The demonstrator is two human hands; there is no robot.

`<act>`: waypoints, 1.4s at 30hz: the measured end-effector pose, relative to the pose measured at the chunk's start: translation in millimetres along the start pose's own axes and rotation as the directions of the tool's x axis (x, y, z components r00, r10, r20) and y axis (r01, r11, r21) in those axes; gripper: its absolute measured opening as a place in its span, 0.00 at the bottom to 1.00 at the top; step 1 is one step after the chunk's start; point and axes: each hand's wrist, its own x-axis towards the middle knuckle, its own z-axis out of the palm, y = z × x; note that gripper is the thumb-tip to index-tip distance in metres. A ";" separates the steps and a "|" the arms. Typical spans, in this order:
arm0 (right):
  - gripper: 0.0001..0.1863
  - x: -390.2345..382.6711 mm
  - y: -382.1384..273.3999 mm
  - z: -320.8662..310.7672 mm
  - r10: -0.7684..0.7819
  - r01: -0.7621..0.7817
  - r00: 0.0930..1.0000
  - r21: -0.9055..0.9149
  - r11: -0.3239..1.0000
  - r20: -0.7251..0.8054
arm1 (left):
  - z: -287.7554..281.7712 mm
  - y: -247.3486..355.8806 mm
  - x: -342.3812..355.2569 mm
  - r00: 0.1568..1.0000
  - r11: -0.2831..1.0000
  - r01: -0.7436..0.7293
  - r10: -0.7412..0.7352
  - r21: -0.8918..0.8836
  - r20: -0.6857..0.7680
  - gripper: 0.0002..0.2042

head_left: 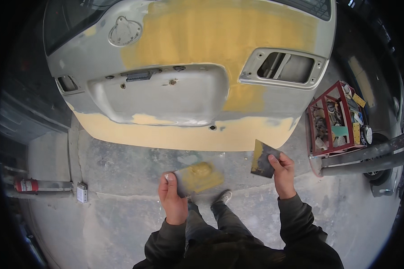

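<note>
My left hand grips the left end of a flat greyish mixing board, thumb on top. Yellow body filler lies heaped and smeared across the board. In my right hand, pinched between thumb and fingers, is a dark flat spreader with yellow filler along its left side. Both things are held apart above the floor. Beyond them stands a car tailgate, grey with broad patches of yellow filler over its upper middle, right part and lower edge.
A red metal cart full of tools and supplies stands at the right, beside thick grey pipes. To the left are a red cylinder and a small metal can on the concrete floor.
</note>
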 end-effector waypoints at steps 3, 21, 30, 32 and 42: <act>0.10 -3.4 2.1 7.2 -0.127 0.130 0.992 -0.200 0.971 0.027 | -9.0 2.8 11.5 0.999 0.999 0.042 -0.042 -0.016 0.012 0.12; 0.27 143.2 1.8 109.4 -0.539 0.509 0.348 -0.637 -0.579 0.767 | -138.1 -48.8 120.4 0.956 0.961 0.224 -0.249 0.162 0.153 0.11; 0.24 177.5 60.4 63.3 -0.474 0.425 0.323 -0.573 -0.700 0.819 | -186.7 -81.1 144.6 0.942 0.931 0.289 -0.318 0.222 0.104 0.11; 0.24 168.9 64.3 64.6 -0.482 0.419 0.335 -0.586 -0.693 0.810 | -192.7 -79.6 149.0 0.938 0.928 0.298 -0.329 0.226 0.113 0.12; 0.26 162.4 59.3 82.8 -0.494 0.407 0.390 -0.626 -0.665 0.777 | -173.8 -84.2 163.7 0.944 0.948 0.235 -0.275 0.216 0.182 0.13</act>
